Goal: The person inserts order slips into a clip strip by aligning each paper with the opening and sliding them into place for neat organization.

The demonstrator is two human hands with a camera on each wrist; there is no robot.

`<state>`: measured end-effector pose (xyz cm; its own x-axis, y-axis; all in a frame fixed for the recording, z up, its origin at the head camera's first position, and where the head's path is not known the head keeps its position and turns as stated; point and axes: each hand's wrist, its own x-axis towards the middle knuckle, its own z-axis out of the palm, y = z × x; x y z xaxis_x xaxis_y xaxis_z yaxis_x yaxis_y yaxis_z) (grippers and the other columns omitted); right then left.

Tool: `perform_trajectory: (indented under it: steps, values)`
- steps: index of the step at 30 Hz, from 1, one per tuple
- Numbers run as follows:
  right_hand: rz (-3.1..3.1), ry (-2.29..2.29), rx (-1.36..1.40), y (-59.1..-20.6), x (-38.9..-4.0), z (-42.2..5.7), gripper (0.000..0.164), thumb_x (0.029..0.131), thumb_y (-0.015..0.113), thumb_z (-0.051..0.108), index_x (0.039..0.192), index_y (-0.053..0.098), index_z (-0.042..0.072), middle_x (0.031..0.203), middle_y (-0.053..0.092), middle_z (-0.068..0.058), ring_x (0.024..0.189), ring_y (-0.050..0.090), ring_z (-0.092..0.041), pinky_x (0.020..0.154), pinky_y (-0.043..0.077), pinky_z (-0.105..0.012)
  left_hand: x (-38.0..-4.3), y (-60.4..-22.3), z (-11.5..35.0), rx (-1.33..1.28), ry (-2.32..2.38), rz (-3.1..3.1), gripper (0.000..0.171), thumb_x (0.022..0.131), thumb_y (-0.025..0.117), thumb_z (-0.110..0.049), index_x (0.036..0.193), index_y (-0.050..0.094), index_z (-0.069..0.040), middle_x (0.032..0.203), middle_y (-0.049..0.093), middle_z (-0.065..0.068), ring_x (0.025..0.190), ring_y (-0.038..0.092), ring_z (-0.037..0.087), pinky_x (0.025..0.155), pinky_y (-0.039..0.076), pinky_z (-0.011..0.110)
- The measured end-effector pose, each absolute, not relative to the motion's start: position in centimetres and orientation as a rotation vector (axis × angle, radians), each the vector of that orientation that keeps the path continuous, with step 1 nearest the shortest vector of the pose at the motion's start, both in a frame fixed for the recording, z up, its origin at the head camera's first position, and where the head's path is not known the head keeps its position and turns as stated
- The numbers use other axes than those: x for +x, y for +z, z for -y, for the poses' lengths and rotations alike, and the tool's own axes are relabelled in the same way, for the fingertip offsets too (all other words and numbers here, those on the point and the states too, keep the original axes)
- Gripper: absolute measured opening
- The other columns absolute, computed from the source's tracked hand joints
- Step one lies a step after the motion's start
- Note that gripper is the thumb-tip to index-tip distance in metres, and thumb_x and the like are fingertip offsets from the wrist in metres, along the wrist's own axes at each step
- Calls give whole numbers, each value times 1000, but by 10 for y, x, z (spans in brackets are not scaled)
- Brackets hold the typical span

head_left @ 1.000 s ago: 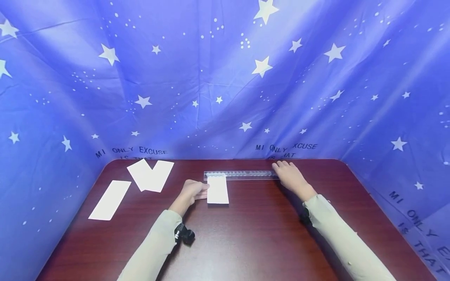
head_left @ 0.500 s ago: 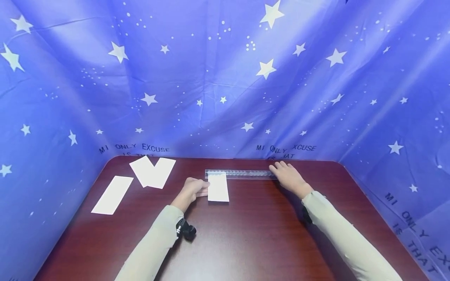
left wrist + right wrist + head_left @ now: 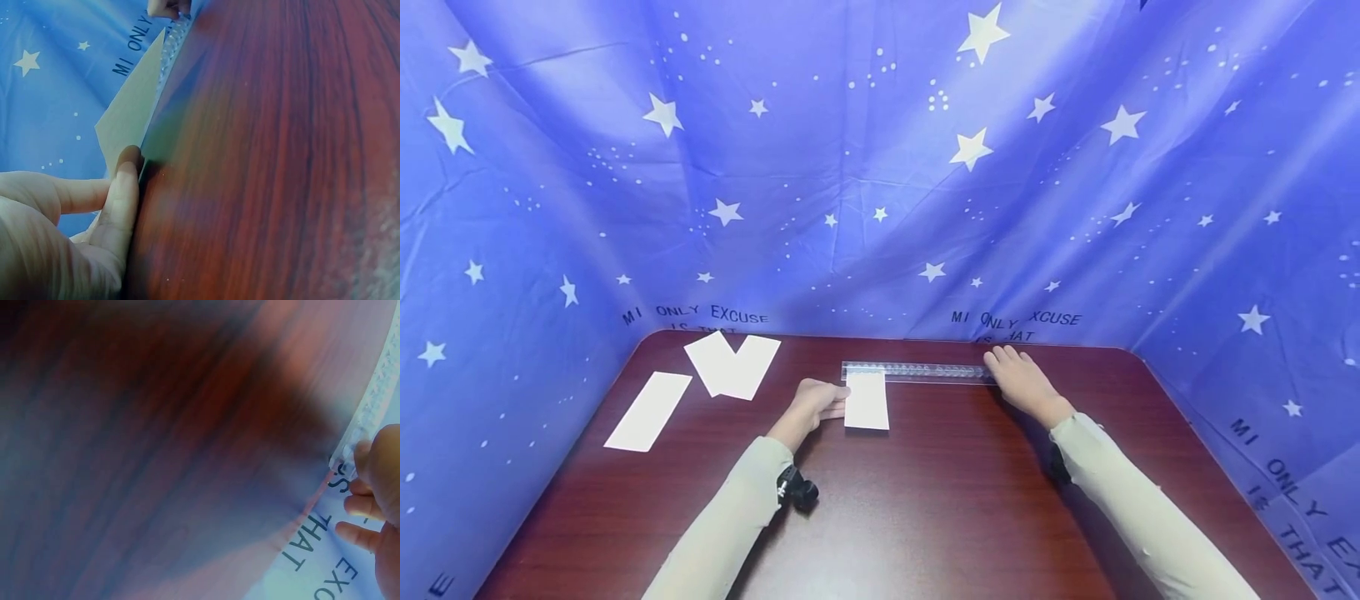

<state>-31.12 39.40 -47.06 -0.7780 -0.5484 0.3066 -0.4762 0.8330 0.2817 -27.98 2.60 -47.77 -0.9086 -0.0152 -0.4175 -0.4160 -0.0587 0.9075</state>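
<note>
My left hand [image 3: 817, 400] pinches the left edge of a white paper card [image 3: 867, 402] between thumb and fingers. In the left wrist view the card [image 3: 136, 100] slants up from the tabletop at the fingertips. Its far edge overlaps the left end of a clear plastic ruler [image 3: 928, 372], which lies crosswise near the back of the table. At the ruler's right end, my right hand [image 3: 1022, 385] grips it with thumb and curled fingers. The right wrist view catches this end of the ruler [image 3: 369, 406] beside the thumb, and the hand is partly cut off there.
Two overlapping white cards [image 3: 752, 367] lie at the table's back left, and a single white card [image 3: 649, 412] lies nearer the left edge. The dark red wooden table [image 3: 940, 500] meets a blue star-printed curtain [image 3: 880, 167] at the back and both sides.
The head view has shifted slightly. Both hands, the card and the ruler keep nearly the same places relative to one another.
</note>
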Motion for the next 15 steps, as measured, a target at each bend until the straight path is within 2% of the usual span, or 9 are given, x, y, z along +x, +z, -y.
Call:
perform_trajectory:
  steps: [4,15]
  values:
    - [2609,-254,789,-473,-313,-396,30,68,60,-11,91,46,3,90,48,-13,84,44,-31,62,47,-42,-279,-478,-25,-457,2044,-1945,29,82,64,2,107,58,15,66,65,7,59,64,13,68,62,31]
    - [2561,-241,878,-475,-317,-398,34,61,62,-12,88,47,3,87,48,-13,84,44,-33,72,45,-44,-281,-476,-25,-460,2054,-1915,29,82,64,2,108,58,14,67,67,7,60,64,13,69,62,32]
